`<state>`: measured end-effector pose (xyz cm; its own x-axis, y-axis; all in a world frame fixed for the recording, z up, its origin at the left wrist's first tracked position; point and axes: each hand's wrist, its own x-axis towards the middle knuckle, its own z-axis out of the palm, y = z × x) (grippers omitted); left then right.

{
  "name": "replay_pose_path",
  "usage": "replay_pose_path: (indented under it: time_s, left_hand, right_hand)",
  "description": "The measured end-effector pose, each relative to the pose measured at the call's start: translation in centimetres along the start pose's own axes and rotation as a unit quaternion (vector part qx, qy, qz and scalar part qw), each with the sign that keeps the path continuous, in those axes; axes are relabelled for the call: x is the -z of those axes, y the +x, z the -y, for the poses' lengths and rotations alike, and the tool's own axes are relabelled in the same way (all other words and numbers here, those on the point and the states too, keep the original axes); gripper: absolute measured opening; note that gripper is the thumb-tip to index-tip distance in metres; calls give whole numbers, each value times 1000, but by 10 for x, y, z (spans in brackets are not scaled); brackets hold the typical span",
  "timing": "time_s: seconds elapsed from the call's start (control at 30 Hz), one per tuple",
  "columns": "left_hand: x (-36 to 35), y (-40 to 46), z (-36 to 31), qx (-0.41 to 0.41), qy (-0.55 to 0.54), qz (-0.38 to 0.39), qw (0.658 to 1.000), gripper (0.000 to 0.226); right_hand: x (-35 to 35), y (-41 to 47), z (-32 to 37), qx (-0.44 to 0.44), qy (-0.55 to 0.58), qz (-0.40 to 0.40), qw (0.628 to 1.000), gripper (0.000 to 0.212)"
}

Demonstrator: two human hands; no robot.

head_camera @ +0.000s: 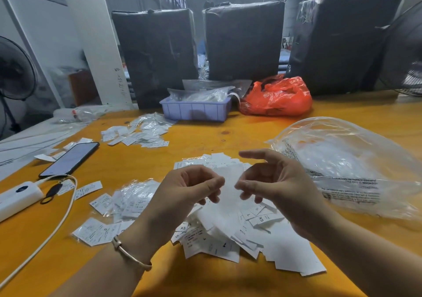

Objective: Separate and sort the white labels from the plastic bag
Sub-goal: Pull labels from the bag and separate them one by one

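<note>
Left hand (pixel 194 189) and right hand (pixel 271 182) pinch one blurred thin white paper label (pixel 228 182) between them, above the loose white label pile (pixel 228 235); clear crinkled plastic bag (pixel 347 159) at 3 o'clock. Peel slowly, one label only.

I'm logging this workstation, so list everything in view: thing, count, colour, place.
loose labels: many, white, heap at table centre
bagged labels: two clusters, white in clear film, left and far left-centre
large plastic bag: one, clear, right
tray: one, lilac, far centre
carrier bag: one, orange, beside tray
phone: one, black, left
power bank: one, white, left edge
bales: three, black, behind table
table: one, yellow
left hand, right hand: fingers pinching one blurred label
</note>
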<state>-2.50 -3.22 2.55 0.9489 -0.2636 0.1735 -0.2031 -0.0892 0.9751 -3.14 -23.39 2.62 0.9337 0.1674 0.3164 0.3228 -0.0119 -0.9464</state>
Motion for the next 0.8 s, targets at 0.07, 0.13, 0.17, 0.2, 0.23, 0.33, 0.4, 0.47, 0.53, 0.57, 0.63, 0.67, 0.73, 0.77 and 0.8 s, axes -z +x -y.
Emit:
replay_pose_path:
  time_s: [0.07,0.13,0.17,0.2,0.23,0.33,0.4,0.47,0.53,0.57,0.63,0.67,0.73,0.77,0.8]
  left_hand:
    - [-1,0,0,4,-3,7,1000,29]
    - [-2,-1,0,4,3,21,1000,28]
    - [-3,-2,0,0,11,26,1000,26]
    - [-4,-2,0,-6,15,27,1000,24]
    - [-4,-2,0,-13,16,24,1000,23]
    - [-4,-1,-1,-25,10,0,1000,23]
    - [-4,-1,-1,-25,-2,-14,1000,23]
    - [-4,-1,-1,-26,-9,-16,1000,23]
    - [-4,-1,-1,-32,-15,-12,999,25]
    - [-5,-1,0,-35,-18,-12,999,26]
    - [-5,-1,1,-42,-18,-20,999,31]
    - [-5,-1,2,-45,-19,-27,998,33]
    - [-3,0,3,-45,-31,-39,998,36]
    - [-2,1,3,-42,-40,-42,997,38]
    - [0,2,3,-39,-46,-41,997,41]
  right_hand:
    - [-1,-1,1,8,1,2,1000,47]
    - [-3,-3,2,21,-4,3,1000,46]
    - [-4,-3,3,25,-7,4,1000,47]
    - [-4,-4,4,26,-11,6,1000,48]
    - [-5,-4,6,22,-14,14,1000,51]
    - [-7,-5,6,-11,-6,57,998,61]
    - [-7,-5,5,-20,-5,71,997,56]
    - [-8,-5,5,-19,-2,65,998,51]
    - [-8,-6,3,-12,-6,58,998,50]
    - [-8,-6,3,-9,-9,58,998,50]
    - [-7,-5,4,-12,-12,74,997,51]
    - [-4,-4,6,-13,-20,82,996,52]
    - [6,2,8,9,-67,53,996,41]
    - [15,6,9,36,-105,8,994,31]
    - [25,9,9,65,-153,-42,985,24]
